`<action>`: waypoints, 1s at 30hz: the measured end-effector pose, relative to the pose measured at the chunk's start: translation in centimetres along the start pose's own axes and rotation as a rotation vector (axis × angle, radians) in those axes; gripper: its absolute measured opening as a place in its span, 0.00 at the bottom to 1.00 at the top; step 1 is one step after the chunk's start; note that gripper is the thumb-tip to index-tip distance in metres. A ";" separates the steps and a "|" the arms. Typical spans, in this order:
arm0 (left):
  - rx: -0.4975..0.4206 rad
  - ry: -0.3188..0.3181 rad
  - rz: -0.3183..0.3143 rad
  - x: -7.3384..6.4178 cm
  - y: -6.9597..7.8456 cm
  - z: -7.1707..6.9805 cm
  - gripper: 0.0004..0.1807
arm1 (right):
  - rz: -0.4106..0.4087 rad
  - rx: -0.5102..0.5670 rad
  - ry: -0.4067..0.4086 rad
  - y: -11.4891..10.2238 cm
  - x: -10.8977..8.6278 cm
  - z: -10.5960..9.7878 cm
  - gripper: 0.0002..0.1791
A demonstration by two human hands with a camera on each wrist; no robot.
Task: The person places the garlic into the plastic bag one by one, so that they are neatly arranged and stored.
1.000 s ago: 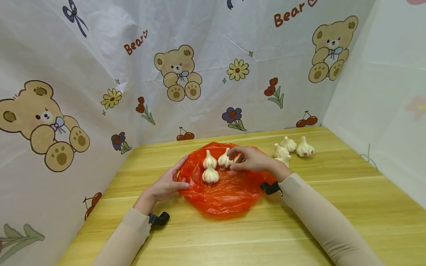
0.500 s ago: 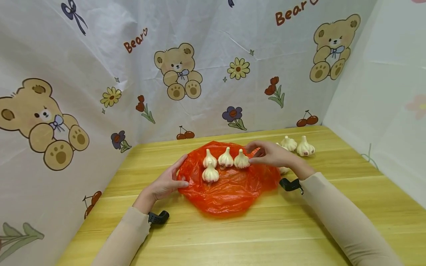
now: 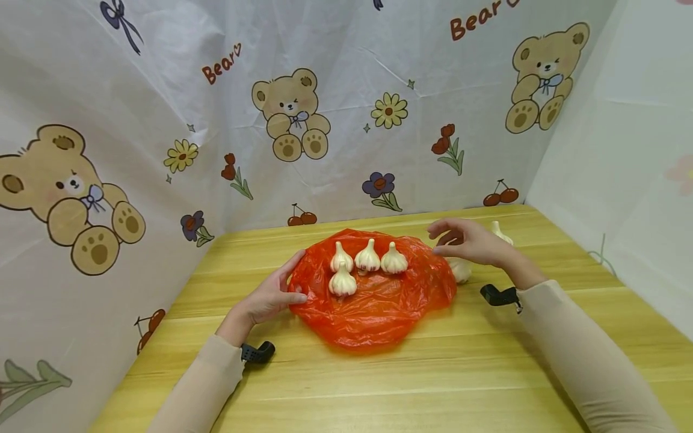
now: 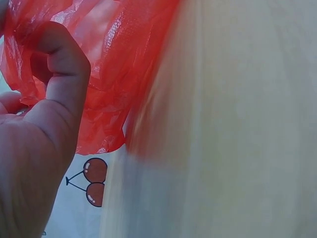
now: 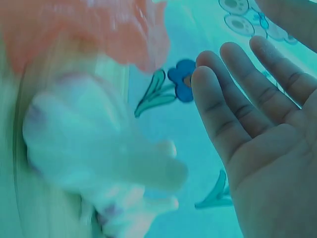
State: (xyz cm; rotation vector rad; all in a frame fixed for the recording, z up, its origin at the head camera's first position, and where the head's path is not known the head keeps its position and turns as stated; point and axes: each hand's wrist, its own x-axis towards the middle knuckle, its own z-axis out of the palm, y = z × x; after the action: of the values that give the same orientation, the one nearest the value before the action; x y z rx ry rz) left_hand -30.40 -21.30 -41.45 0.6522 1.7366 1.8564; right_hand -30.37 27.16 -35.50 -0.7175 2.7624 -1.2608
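Note:
A thin red plastic bag (image 3: 368, 325) lies spread on the table, with several whole garlic bulbs (image 3: 343, 281) upright on it toward its back left. My left hand (image 3: 265, 299) grips the bag's left edge between thumb and fingers; in the left wrist view the thumb (image 4: 67, 79) bends against the crinkled red film (image 4: 109, 119). My right hand (image 3: 470, 242) hovers past the bag's right end, its fingers apart and nothing in them. Beneath and behind it, more garlic bulbs (image 3: 459, 270) are partly hidden. Two of these, blurred garlic bulbs (image 5: 89, 134), show beside the right palm in the right wrist view.
The wooden table (image 3: 325, 391) meets a white printed sheet (image 3: 335, 186) at the back and a pale wall (image 3: 612, 174) on the right. A thin cord (image 3: 602, 255) hangs at the right edge.
My right hand has left the bulbs on the bag and moved right to above the loose garlic; a bulb it covered now shows on the bag. The left hand has stayed put.

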 end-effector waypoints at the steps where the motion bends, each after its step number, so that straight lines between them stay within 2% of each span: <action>1: 0.002 0.003 0.000 0.0 0.0 0.0 0.63 | 0.001 0.003 0.005 0.2 -0.2 -0.3 0.23; 10: -0.002 0.011 -0.010 -0.3 0.0 0.2 0.62 | 0.033 0.059 0.027 2.9 -1.8 -1.8 0.25; 16: 0.005 0.025 -0.008 -0.3 0.1 0.2 0.62 | 0.016 0.115 0.009 4.3 -2.1 -2.3 0.27; 23: -0.013 0.005 0.001 -0.2 0.0 0.2 0.62 | 0.021 0.145 -0.049 5.8 -2.1 -2.1 0.32; 30: -0.022 -0.007 0.013 -0.1 -0.1 0.2 0.62 | 0.002 0.164 -0.061 6.5 -2.2 -1.7 0.31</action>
State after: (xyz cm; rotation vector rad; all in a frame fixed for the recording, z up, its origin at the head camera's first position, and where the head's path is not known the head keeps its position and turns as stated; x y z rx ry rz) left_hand -30.26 -21.22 -41.50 0.6621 1.7095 1.8768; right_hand -31.31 32.97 -39.45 -0.7275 2.5734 -1.4193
